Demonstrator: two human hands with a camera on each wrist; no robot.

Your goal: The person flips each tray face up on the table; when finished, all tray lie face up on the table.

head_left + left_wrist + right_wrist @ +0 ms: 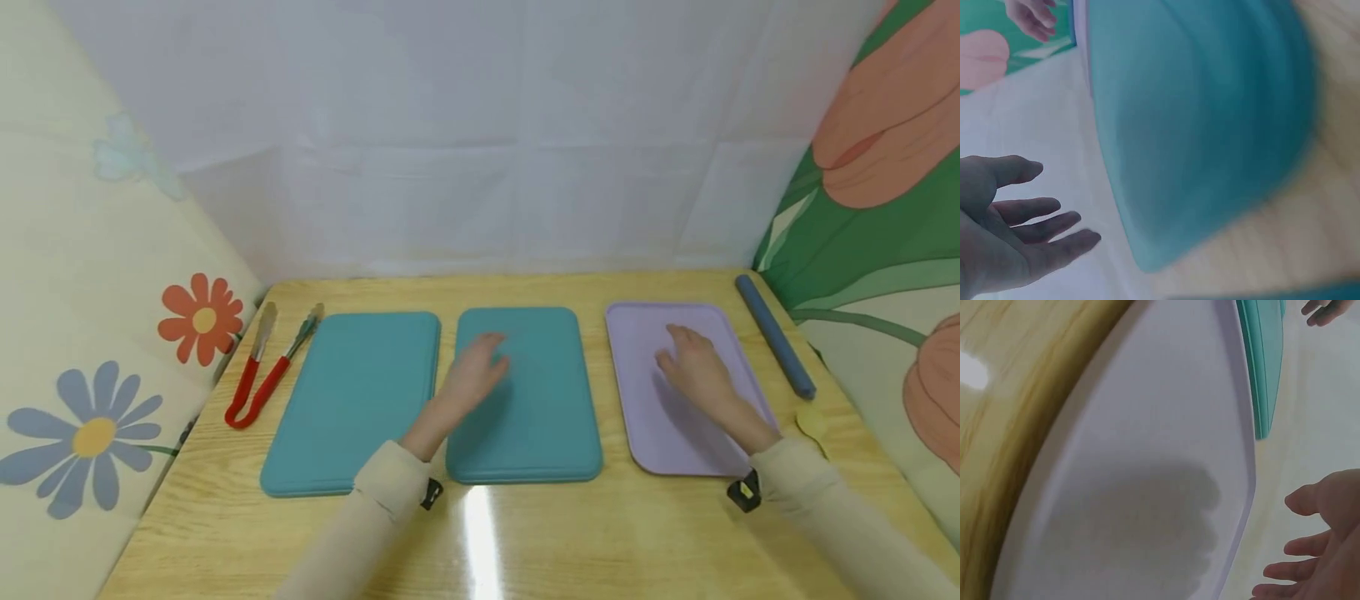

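My left hand (pixel 471 373) hovers over the middle teal tray (pixel 543 408), its fingers loosely extended and slightly blurred. Over the lilac tray (pixel 645 408) is my right hand (pixel 699 371), fingers spread and relaxed, its shadow falling on the tray. In the left wrist view the left hand (pixel 1016 231) holds nothing, and its fingers are apart from the teal surface (pixel 1179 125). The right wrist view has the right hand (pixel 1332 544) with nothing in it, beside the lilac tray (pixel 1160 394). Both trays have bare surfaces.
Another teal tray (pixel 367 383) lies on the left, with red-handled tongs (pixel 246 385) beside it. Along the right edge of the wooden table (pixel 570 542) lie a dark blue rod (pixel 776 337) and a small yellowish spoon-like item (pixel 812 422). A white cloth (pixel 480 167) hangs behind.
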